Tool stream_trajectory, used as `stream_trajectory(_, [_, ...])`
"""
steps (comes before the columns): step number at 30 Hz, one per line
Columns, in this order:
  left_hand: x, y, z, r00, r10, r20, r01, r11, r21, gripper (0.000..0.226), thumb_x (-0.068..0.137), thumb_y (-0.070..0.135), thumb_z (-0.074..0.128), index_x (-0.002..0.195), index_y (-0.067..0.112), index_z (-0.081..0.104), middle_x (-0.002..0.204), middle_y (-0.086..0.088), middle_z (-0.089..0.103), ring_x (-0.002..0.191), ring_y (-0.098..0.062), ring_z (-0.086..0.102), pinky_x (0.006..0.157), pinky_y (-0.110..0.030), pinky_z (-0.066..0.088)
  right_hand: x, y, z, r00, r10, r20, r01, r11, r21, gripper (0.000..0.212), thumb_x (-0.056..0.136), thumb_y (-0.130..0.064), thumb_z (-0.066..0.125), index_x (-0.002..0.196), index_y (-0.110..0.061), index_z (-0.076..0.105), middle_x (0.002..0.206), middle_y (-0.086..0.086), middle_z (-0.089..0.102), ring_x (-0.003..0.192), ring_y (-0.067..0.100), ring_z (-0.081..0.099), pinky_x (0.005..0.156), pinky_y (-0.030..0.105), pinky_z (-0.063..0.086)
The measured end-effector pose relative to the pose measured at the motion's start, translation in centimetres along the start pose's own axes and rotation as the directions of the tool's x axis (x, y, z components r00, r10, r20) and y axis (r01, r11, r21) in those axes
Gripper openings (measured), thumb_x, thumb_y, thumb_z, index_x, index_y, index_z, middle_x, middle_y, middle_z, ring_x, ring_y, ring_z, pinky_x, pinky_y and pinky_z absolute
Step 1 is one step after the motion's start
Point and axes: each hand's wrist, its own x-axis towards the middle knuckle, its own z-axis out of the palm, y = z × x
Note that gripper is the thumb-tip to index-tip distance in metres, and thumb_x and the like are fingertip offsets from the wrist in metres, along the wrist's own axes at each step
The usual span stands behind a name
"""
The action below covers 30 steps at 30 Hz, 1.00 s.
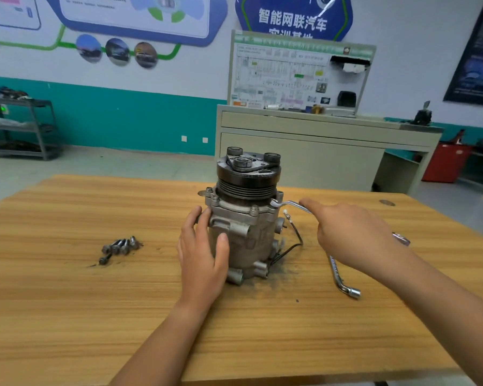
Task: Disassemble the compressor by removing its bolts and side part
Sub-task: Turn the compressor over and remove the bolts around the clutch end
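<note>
Left grip point(204, 246) holds compressor point(253, 238); right grip point(352, 232) holds wrench point(292, 202).

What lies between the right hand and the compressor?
In the head view, a bent wrench reaches from the right hand to the upper flange of the compressor; below it hangs a black wire with a white connector.

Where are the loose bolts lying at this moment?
In the head view, the loose bolts lie in a small pile on the wooden table, to the left of the compressor, apart from the left hand.
</note>
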Motion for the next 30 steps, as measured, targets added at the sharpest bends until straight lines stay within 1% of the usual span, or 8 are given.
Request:
stream_trajectory(3, [0.1, 0.0, 0.1, 1.0, 0.0, -0.002, 0.0, 1.0, -0.003, 0.064, 0.086, 0.046, 0.03, 0.137, 0.01, 0.04, 0.137, 0.008, 0.027, 0.132, -0.007, 0.024, 0.113, -0.044, 0.024, -0.2, -1.0, -0.8, 1.0, -0.025, -0.015, 0.023, 0.988, -0.151, 0.054, 0.086, 0.0, 0.04, 0.134, -0.024, 0.029, 0.059, -0.002, 0.035, 0.049, 0.013, 0.032, 0.039, 0.026, 0.024])
stream_trajectory(6, [0.1, -0.1, 0.1, 1.0, -0.011, 0.003, 0.011, 1.0, -0.006, 0.065, 0.085, 0.047, 0.03, 0.137, 0.009, 0.041, 0.142, -0.001, 0.03, 0.133, -0.008, 0.025, 0.113, -0.044, 0.025, -0.4, -2.2, -1.1, 0.997, -0.063, 0.05, 0.073, 0.97, -0.232, 0.062, 0.085, 0.003, 0.044, 0.14, -0.011, 0.017, 0.058, 0.0, 0.032, 0.046, 0.016, 0.029, 0.038, 0.027, 0.023])
stream_trajectory(8, [0.1, -0.2, 0.0, 1.0, -0.011, 0.007, 0.011, 1.0, -0.011, 0.065, 0.086, 0.047, 0.03, 0.137, 0.01, 0.041, 0.143, -0.004, 0.031, 0.133, -0.009, 0.025, 0.113, -0.045, 0.025, -0.2, -2.0, -1.0, 0.995, -0.067, 0.072, 0.083, 0.965, -0.248, 0.063, 0.085, 0.003, 0.044, 0.139, -0.011, 0.016, 0.057, 0.0, 0.032, 0.045, 0.016, 0.029, 0.038, 0.027, 0.023])
stream_trajectory(12, [0.1, -0.1, 0.0, 1.0, -0.017, 0.004, 0.017, 1.0, -0.015, 0.065, 0.085, 0.047, 0.031, 0.137, 0.01, 0.041, 0.143, -0.004, 0.031, 0.132, -0.008, 0.025, 0.113, -0.045, 0.025, 0.1, -1.0, -1.0, 0.996, -0.089, 0.028, 0.093, 0.958, -0.271, 0.054, 0.085, 0.0, 0.043, 0.133, -0.017, 0.026, 0.056, -0.002, 0.033, 0.045, 0.014, 0.029, 0.037, 0.025, 0.022])
stream_trajectory(20, [0.1, 0.0, -0.1, 1.0, -0.009, -0.001, 0.009, 1.0, -0.02, 0.064, 0.084, 0.046, 0.031, 0.136, 0.009, 0.042, 0.143, -0.005, 0.032, 0.132, -0.008, 0.026, 0.113, -0.042, 0.024, 0.7, -0.8, -0.4, 0.994, -0.107, 0.021, 0.109, 0.967, -0.231, 0.041, 0.087, -0.003, 0.043, 0.125, -0.016, 0.034, 0.058, -0.002, 0.036, 0.048, 0.013, 0.032, 0.038, 0.024, 0.027])
stream_trajectory(22, [0.1, 0.0, -0.1, 1.0, -0.005, -0.004, 0.005, 1.0, -0.016, 0.065, 0.084, 0.045, 0.031, 0.136, 0.008, 0.043, 0.143, -0.006, 0.032, 0.131, -0.009, 0.026, 0.112, -0.042, 0.025, 1.0, -0.5, -0.6, 0.991, -0.127, 0.051, 0.135, 0.966, -0.219, 0.037, 0.09, -0.008, 0.041, 0.125, -0.018, 0.035, 0.06, -0.002, 0.038, 0.051, 0.012, 0.035, 0.04, 0.024, 0.031])
stream_trajectory(26, [0.1, 0.0, -0.1, 1.0, -0.006, -0.002, 0.006, 1.0, -0.018, 0.066, 0.084, 0.046, 0.031, 0.136, 0.008, 0.043, 0.143, -0.005, 0.032, 0.131, -0.007, 0.026, 0.112, -0.042, 0.024, 1.5, 0.4, -0.8, 0.974, -0.205, 0.1, 0.221, 0.954, -0.2, 0.033, 0.094, -0.029, 0.036, 0.125, -0.02, 0.036, 0.061, -0.006, 0.038, 0.052, 0.008, 0.035, 0.042, 0.022, 0.029])
stream_trajectory(30, [0.1, -0.2, 0.1, 1.0, -0.007, -0.016, 0.007, 1.0, -0.016, 0.065, 0.084, 0.046, 0.03, 0.136, 0.009, 0.043, 0.138, 0.007, 0.029, 0.131, -0.006, 0.025, 0.113, -0.042, 0.024, 3.3, 1.3, -0.5, 0.977, -0.199, 0.078, 0.214, 0.91, -0.354, 0.027, 0.095, -0.013, 0.038, 0.121, -0.02, 0.041, 0.059, -0.005, 0.036, 0.049, 0.01, 0.035, 0.042, 0.022, 0.026])
